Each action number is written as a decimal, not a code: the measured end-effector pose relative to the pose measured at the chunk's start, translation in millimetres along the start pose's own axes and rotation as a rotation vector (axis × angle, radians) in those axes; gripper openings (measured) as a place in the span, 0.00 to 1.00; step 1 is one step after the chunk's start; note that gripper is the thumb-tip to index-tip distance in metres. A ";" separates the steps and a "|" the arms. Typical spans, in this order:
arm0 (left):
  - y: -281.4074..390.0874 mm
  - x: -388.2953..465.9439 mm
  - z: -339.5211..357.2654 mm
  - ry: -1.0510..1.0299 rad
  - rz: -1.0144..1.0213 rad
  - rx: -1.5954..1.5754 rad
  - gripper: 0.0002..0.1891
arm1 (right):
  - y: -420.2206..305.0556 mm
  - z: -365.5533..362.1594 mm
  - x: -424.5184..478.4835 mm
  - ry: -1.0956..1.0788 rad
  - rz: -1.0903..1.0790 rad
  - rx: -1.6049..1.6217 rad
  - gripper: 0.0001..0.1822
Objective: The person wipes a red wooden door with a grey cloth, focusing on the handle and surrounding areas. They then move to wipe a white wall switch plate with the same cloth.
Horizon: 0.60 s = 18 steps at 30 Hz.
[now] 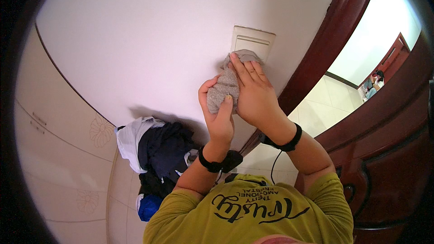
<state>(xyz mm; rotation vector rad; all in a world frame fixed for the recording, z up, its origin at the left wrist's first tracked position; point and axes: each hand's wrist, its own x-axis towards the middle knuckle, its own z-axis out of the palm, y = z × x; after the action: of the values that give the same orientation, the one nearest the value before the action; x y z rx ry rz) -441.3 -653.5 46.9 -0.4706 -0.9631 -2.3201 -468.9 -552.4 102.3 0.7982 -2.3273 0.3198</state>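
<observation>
A grey cloth (222, 91) is bunched between my two hands in front of a white wall. My left hand (218, 108) is closed round the hanging part of the cloth, thumb across its front. With fingers extended, my right hand (253, 91) presses the upper part of the cloth against the lower part of a cream wall switch plate (254, 39). The cloth and fingers hide the plate's lower left portion. Both wrists wear black bands.
Dark red wooden door frame (317, 51) stands right of the plate, with a carved door (393, 135) at lower right. A person (374, 83) sits beyond the doorway. Piled clothes (159, 145) are at lower left, near pale cabinets (64, 135).
</observation>
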 end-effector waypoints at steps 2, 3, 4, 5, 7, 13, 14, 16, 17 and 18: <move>0.1 1.8 -0.5 0.011 0.026 -0.003 0.25 | -0.9 -3.1 4.8 0.024 -0.046 0.011 0.33; 3.3 8.8 3.8 0.014 0.052 -0.012 0.26 | 0.2 -8.6 14.8 0.055 -0.090 0.006 0.33; 6.5 14.3 7.5 0.017 0.078 -0.021 0.26 | 0.9 -11.6 21.3 0.085 -0.133 0.002 0.33; 9.8 18.0 9.9 0.018 0.059 -0.044 0.26 | 0.3 -11.6 23.5 0.100 -0.135 -0.005 0.30; 14.9 24.0 11.2 0.022 0.028 -0.089 0.26 | -2.0 -9.7 27.7 0.131 -0.148 -0.015 0.26; -2.4 2.2 2.5 -0.060 -0.007 0.000 0.26 | 3.2 -8.6 -5.1 -0.033 -0.034 0.010 0.31; -3.1 3.7 5.1 -0.076 -0.022 -0.001 0.26 | 4.7 -11.4 -4.7 -0.012 -0.030 -0.022 0.31; 2.7 10.0 15.4 -0.103 -0.032 -0.008 0.26 | 6.9 -18.6 -0.9 0.038 -0.023 -0.082 0.33; 2.7 12.1 16.3 -0.121 -0.042 0.011 0.26 | 7.0 -20.1 -1.2 0.049 -0.004 -0.077 0.34; 2.8 14.6 17.2 -0.144 -0.051 0.029 0.26 | 6.7 -21.7 -1.3 0.063 0.017 -0.074 0.34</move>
<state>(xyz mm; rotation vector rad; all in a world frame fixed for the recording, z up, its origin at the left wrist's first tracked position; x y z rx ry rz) -449.1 -648.0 67.6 -0.6148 -1.0860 -2.3397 -461.4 -537.5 117.8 0.7227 -2.2738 0.2605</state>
